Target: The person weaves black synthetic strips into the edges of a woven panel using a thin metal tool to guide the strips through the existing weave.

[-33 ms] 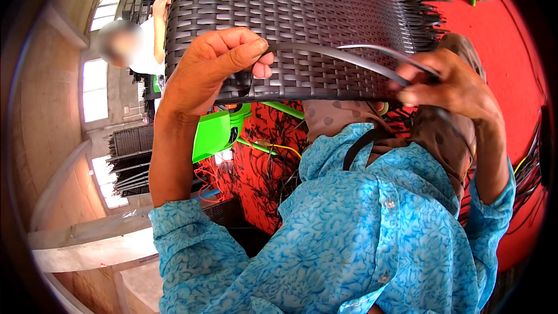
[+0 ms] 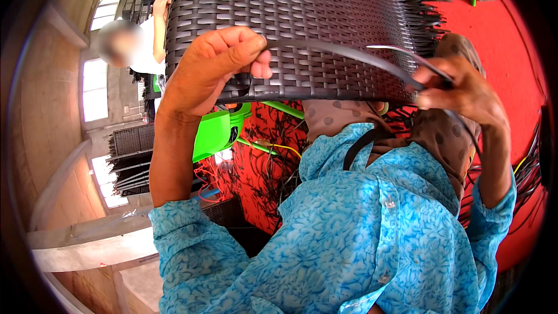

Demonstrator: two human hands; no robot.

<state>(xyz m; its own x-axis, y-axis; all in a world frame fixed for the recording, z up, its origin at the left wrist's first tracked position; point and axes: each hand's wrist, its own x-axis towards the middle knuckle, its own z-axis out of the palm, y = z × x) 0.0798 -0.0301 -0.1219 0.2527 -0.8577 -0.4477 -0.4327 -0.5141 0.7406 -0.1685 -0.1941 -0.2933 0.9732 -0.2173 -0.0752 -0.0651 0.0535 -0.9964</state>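
- Watching through the head camera, I have the left hand with thumb and forefinger pressed together, pinching a flat dark strip over the near part of the woven panel.
- I read the right hand as pinching the same strip farther along, though its fingertips are slightly blurred to me.
- Between the two hands the strip bows in a shallow arc above the weave, and a dark tail hangs below the right hand, near the patterned trousers.
- I also see a slim pale-tipped piece jutting from the right fingers; whether it is a tool or another length of strip, I can't make out.
- My first worry is a kink: bringing the hands too close could fold the arc sharply and crease it.
- If the left thumb relaxed, I'd expect the bend to spring that portion away; I can't see whether the weave anchors it.
- A wide sweep by the right hand could snag the strip in the fringe of loose ends, or catch the tail on the trousers.
- Should that slim piece be sharp, a leftward slip might scrape the weave or nick a finger.
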